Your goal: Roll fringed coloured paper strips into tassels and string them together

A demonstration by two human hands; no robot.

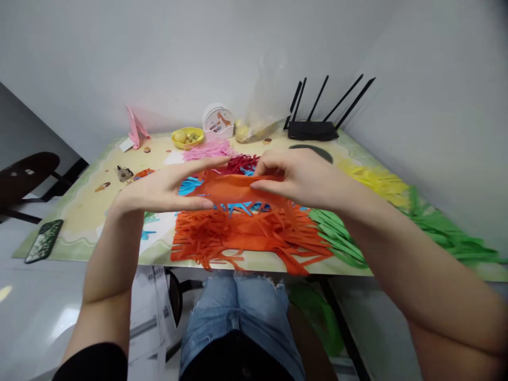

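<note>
A fringed piece of orange crepe paper [232, 189] is held up above the table, its cut strips hanging down. My right hand [297, 174] pinches its upper edge between thumb and fingers. At its left end, my left hand [170, 185] is open, with thumb and fingers spread apart around the paper; any contact is hard to make out. Below both hands lies more fringed orange paper [250, 235] near the table's front edge. Blue strips [189, 185], dark red fringe [242, 163] and pink fringe [210, 149] lie behind it.
Light green fringe [337, 238], yellow fringe [377, 182] and darker green fringe [452, 227] lie to the right. Along the wall stand a black router [313, 130], a plastic bag [262, 114], a white round container [218, 121] and a yellow bowl [177, 138]. A phone [44, 241] lies at the left edge.
</note>
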